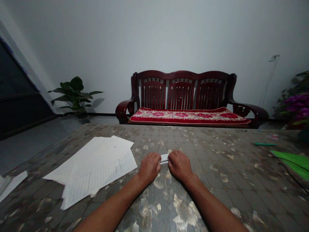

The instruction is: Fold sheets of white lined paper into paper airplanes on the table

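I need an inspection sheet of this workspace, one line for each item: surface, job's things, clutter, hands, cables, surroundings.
Surface: table with a patterned grey-brown cover.
Job's things: small folded white paper, held between both hands on the table.
Clutter: loose lined sheets at left; white paper scrap at the left edge; green folder and green pen at right.
Hands: left hand and right hand rest on the table, each closed on one end of the paper.
Cables: one white cable on the far wall, at right.
Surroundings: wooden bench with a red cushion, potted plant, purple flowers.
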The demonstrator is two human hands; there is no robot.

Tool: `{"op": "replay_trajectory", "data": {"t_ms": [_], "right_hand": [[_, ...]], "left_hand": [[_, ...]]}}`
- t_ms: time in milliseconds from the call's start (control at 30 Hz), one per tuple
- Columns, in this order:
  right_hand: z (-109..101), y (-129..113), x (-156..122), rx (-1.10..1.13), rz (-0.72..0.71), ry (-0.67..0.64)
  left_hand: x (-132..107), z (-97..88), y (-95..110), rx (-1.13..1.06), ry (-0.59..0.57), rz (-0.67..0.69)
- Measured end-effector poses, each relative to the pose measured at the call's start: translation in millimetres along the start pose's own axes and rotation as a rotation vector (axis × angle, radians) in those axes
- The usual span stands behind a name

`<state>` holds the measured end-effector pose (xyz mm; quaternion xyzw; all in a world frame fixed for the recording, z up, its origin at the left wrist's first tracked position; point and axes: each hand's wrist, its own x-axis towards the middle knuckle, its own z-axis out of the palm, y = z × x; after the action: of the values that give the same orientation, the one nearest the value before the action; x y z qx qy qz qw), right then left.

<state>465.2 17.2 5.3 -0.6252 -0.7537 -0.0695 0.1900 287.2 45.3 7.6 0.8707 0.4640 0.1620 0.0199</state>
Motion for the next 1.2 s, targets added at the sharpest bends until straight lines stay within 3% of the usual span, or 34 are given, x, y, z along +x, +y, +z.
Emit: {"op": "replay_trajectory", "data": {"t_ms": [267, 400, 533, 933, 1200], "right_hand": [[5.4, 24.0, 3.0, 0.413, 0.171, 0.133], [14.3, 32.3, 7.3, 0.466, 0.156, 0.140], [17.4, 31.4, 8.8, 0.437, 0.149, 0.120], [5.6, 25.5, 1.7, 0.501, -0.006, 0.258], [2.2, 23.2, -4.5, 0.479, -0.055, 0.214]], "left_hand": [[-1.8, -6.5, -33.1, -0.178, 0.115, -0.013], [8.0, 1.8, -48.7, -0.238, 0.120, -0.088], [19.1, 9.7, -58.3, -0.297, 0.129, -0.056], [9.8, -5.9, -50.4, -0.223, 0.228, 0.279], [6.0, -1.5, -49.3, -0.195, 0.273, 0.272]]}}
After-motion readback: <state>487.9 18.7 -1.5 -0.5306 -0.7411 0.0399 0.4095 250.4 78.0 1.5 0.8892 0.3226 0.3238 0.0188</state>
